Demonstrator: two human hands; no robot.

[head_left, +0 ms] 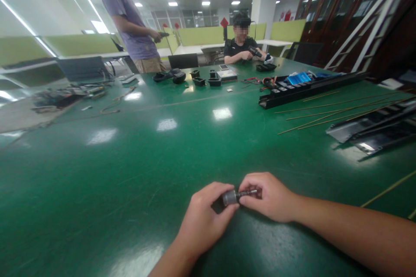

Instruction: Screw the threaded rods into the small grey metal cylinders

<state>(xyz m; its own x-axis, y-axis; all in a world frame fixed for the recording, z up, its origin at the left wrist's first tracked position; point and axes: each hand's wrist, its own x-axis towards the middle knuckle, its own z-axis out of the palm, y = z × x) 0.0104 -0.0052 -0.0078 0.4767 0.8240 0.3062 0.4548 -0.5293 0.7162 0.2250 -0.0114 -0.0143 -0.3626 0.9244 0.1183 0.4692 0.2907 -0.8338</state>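
Just above the green table (130,173), a grey metal cylinder with a thin, ridged shaft (230,198), which looks like a small motor, lies between my two hands. My left hand (206,212) grips the wide cylinder body between thumb and fingers. From the other side, my right hand (268,197) pinches the shaft, whose bright tip points right. My fingertips hide parts of the cylinder and the shaft. The two hands nearly touch each other.
Long black channels (312,88) with parts in them, thin rods (312,117) and metal rails (364,134) lie to the right. Small black boxes (199,81) stand at the far side. One person (130,26) stands; another person (238,47) sits holding a dark tool.
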